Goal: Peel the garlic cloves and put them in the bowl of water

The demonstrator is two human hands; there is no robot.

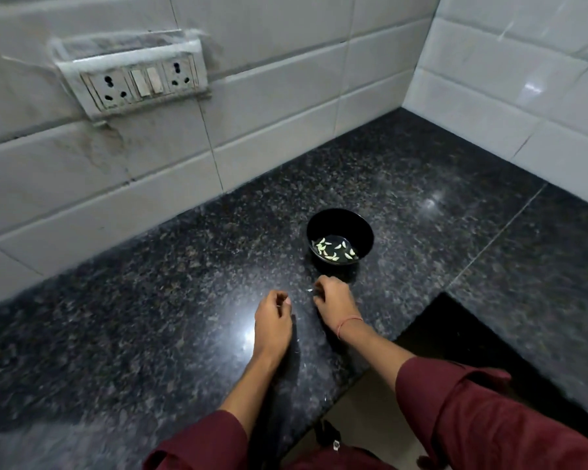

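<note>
Mid-peeling, I judge: right hand (333, 300) just beside a scrap (309, 291), near the bowl (362, 228). I cannot tell either grip's hold (left hand (274, 317) curled too). Next: pinch finely.

No legible txt, labels, brands or nos. anywhere; switch panel (133, 81) on the wall has no readable markings.

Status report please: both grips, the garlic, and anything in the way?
Left grip curled over counter, hold unclear. Right grip at small white piece, near bowl. Peeled cloves in its water. Path to bowl open.
</note>
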